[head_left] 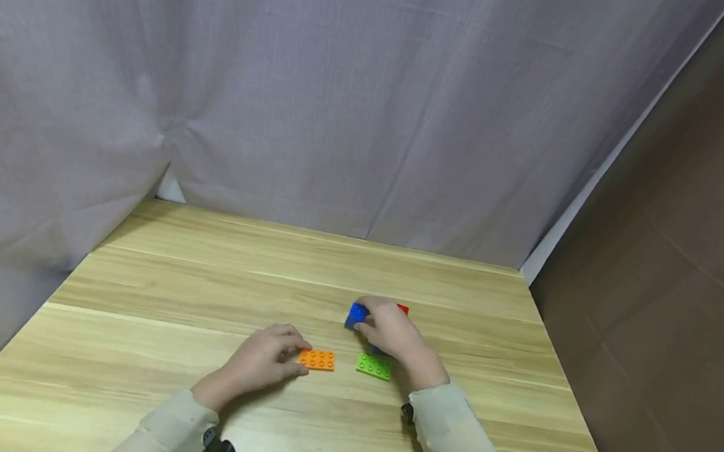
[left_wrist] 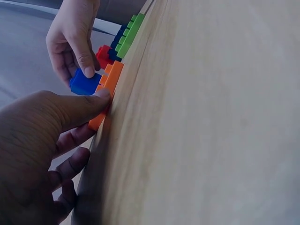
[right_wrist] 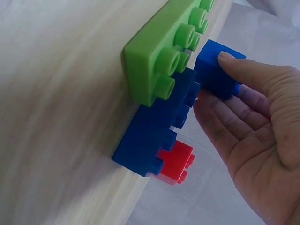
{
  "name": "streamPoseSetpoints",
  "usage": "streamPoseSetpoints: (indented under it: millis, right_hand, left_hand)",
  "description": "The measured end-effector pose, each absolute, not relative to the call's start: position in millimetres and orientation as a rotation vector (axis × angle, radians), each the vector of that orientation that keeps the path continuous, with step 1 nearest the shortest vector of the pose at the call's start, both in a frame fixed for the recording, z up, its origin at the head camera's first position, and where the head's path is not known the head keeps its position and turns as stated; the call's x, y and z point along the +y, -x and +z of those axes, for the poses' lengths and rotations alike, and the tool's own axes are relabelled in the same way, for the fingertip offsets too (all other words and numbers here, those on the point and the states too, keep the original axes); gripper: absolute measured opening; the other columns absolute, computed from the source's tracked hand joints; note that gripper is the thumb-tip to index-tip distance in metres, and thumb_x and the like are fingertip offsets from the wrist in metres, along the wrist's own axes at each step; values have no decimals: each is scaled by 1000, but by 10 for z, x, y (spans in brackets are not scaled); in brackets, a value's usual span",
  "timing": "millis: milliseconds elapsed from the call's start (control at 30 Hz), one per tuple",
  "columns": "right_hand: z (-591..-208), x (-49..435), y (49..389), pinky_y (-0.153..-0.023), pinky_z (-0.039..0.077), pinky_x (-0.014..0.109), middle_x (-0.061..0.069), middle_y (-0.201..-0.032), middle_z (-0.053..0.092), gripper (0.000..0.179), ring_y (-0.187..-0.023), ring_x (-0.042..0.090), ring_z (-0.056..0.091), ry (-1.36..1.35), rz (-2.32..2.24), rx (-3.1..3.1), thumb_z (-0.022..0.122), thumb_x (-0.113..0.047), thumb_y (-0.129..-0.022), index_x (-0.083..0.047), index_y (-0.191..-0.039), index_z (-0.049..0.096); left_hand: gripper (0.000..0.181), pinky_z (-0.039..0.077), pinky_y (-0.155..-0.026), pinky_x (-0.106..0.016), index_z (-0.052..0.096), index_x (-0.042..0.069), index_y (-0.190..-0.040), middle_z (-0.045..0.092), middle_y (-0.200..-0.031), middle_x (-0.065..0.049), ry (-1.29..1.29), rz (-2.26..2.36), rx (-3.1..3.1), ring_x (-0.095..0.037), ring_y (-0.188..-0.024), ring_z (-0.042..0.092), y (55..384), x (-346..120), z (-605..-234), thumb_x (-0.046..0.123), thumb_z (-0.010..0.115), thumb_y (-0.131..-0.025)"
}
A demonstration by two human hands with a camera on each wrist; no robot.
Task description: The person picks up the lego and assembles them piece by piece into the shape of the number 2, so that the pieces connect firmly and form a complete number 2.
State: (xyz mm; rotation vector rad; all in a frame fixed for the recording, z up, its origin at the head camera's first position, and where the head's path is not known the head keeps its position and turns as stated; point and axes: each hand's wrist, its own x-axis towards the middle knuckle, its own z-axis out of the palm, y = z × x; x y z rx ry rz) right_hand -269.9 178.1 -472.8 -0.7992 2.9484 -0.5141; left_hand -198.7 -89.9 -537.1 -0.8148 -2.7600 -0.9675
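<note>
My left hand (head_left: 265, 359) pinches the ends of a flat orange building brick (head_left: 317, 360) on the table between thumb and fingers; the brick's studs face up. My right hand (head_left: 396, 333), farther back, holds a small blue brick (right_wrist: 215, 65), its thumb on one side and fingers on the other. Near the right wrist lies a flat lime-green brick (head_left: 375, 366) with studs up. A longer dark blue brick (right_wrist: 152, 126) stands just behind it, mostly covered by the right hand in the head view. Beyond that is a red brick (right_wrist: 176, 161), partly hidden.
The wood-grain table (head_left: 200, 276) carries all the bricks near its middle. A grey curtain (head_left: 347, 108) hangs along the back and left, and a brown cloth (head_left: 677, 285) along the right side. Dark wrist cameras (head_left: 219, 449) sit at both cuffs.
</note>
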Motion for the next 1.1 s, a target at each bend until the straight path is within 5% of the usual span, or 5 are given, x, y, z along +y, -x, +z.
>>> streamPoseSetpoints:
  millis: [1100]
  right_hand:
    - [-4664, 1691, 2387, -85, 58, 25, 1, -119, 68, 38, -101, 15, 67, 996, -712, 2720, 70, -24, -97, -9, -130, 62]
  left_hand:
    - [34, 49, -89, -40, 74, 26, -113, 67, -112, 12, 792, -1043, -2757, -12, -100, 61, 2014, -913, -5385, 39, 82, -84]
